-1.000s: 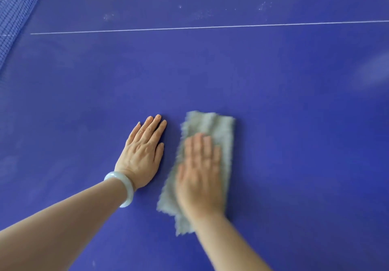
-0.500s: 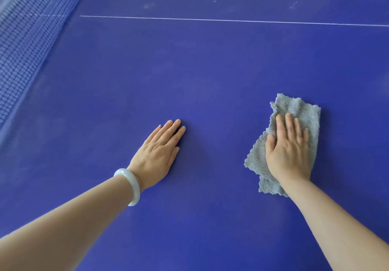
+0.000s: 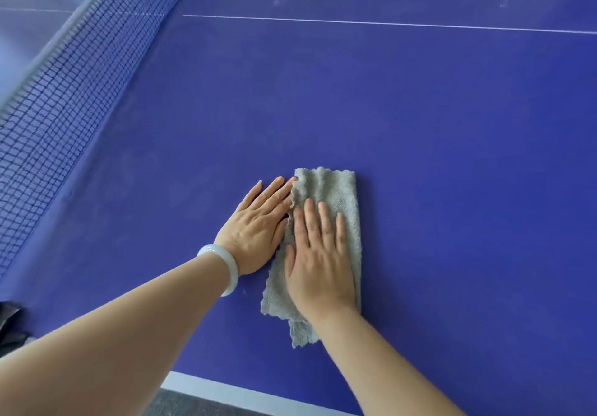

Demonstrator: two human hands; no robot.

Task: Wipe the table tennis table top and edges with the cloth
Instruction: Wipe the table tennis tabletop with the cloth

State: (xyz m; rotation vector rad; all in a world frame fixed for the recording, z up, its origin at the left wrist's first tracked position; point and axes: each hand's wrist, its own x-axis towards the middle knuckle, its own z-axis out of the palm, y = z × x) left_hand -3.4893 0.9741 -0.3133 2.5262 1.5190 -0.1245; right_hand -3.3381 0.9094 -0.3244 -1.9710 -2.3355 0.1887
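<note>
A folded grey cloth [image 3: 336, 189] lies on the blue table tennis table top [image 3: 452, 157]. My right hand [image 3: 318, 257] presses flat on the cloth with straight fingers. My left hand [image 3: 258, 225], with a pale bangle on its wrist, rests flat on the table right beside the cloth's left edge, fingertips touching the cloth. The table's white near edge [image 3: 232, 389] shows at the bottom.
The dark net [image 3: 64, 92] runs diagonally across the upper left. A thin white centre line [image 3: 387, 23] crosses the far part of the table. Faint dusty marks [image 3: 277, 1] lie beyond that line. Grey floor [image 3: 181, 406] shows below the near edge.
My right hand has slid the cloth back to the left, up against my left hand. The view has shifted, showing more of the net and the table's near edge.
</note>
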